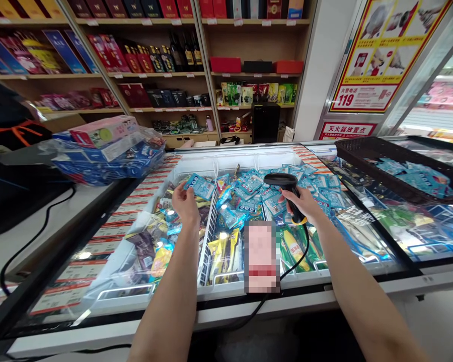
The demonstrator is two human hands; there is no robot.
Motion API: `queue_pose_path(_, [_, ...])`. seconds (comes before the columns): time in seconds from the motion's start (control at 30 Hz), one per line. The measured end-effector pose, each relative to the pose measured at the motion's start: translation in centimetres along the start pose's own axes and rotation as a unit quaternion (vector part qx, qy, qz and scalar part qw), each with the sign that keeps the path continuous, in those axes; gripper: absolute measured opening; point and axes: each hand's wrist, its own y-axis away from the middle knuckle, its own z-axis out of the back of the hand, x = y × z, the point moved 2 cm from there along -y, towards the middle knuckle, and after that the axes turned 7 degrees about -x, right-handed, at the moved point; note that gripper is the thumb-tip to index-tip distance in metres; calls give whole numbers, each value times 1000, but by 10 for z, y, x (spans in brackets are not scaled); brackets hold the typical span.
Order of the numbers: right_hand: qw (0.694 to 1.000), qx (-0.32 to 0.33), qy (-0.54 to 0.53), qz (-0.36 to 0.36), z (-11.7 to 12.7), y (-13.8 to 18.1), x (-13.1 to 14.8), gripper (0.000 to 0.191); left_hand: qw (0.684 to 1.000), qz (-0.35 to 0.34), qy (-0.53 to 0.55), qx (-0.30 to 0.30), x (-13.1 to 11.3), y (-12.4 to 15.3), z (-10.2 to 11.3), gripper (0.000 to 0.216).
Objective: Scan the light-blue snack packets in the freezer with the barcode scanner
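Observation:
My left hand (184,202) pinches a small light-blue wrapped packet (201,186) over the open chest freezer (226,289). My right hand (304,203) grips the handle of a black barcode scanner (286,182), its head turned left toward the packet. The scanner's black cable (294,264) hangs down over the freezer's front rim. Below both hands lie many more blue packets (249,193) and yellow wrapped ice creams (223,251), split by a white wire divider (208,231).
A clear bag of blue boxes with a pink box on top (105,151) sits on the counter at left, beside a black device and cable (11,201). A black mesh basket (396,168) of blue packets rests on the freezer's glass lid at right. Shelves of goods (166,60) stand behind.

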Motion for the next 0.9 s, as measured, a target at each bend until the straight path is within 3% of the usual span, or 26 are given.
queue_pose_path(0.17, [999,-21,-29,-22,5,-4,-8,44,990,-54,-119,-47,10,-11,11,34])
queue_pose_path(0.33, [998,-15,-51,-28,4,-4,-7,41,980,-50,-176,-75,19,-15,15,34])
queue_pose_path(0.63, [998,-7,-60,-30,0,-1,-3,41,956,-45,-289,-29,15,-12,13,43])
queue_pose_path(0.77, [998,-2,-51,-32,-1,-2,-5,39,968,-34,-249,17,12,-5,6,43])
queue_pose_path(0.9, [998,5,-45,-41,-3,-2,-5,38,987,59,-89,118,7,13,-15,49])
